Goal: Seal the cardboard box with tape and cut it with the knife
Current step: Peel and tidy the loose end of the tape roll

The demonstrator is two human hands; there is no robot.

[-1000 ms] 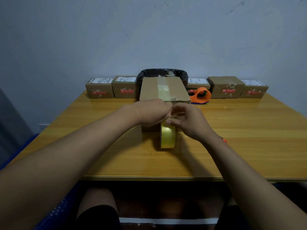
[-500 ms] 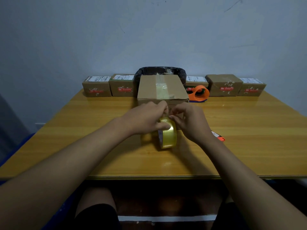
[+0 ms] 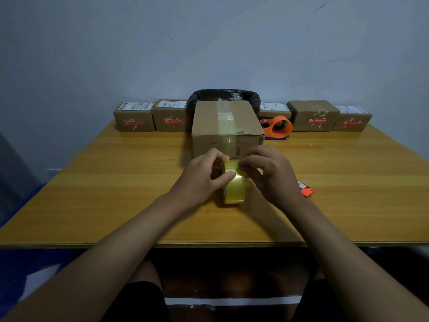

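A brown cardboard box (image 3: 226, 122) stands at the middle of the wooden table (image 3: 92, 194), with clear tape along its top seam and down its near face. In front of it a roll of yellowish tape (image 3: 234, 190) stands on edge. My left hand (image 3: 204, 176) grips the roll, thumb on its outer face. My right hand (image 3: 270, 173) pinches the tape at the top of the roll with its fingertips. An orange utility knife (image 3: 306, 190) lies on the table just right of my right wrist, partly hidden by it.
Several small labelled parcels (image 3: 134, 119) line the table's back edge against the wall. A bin lined with a black bag (image 3: 224, 95) sits behind the box. An orange tape dispenser (image 3: 279, 127) rests to the box's right.
Both hands and the tape roll have drawn back from the box toward me, uncovering its taped near face. The right fingertips now pick at the top of the roll.
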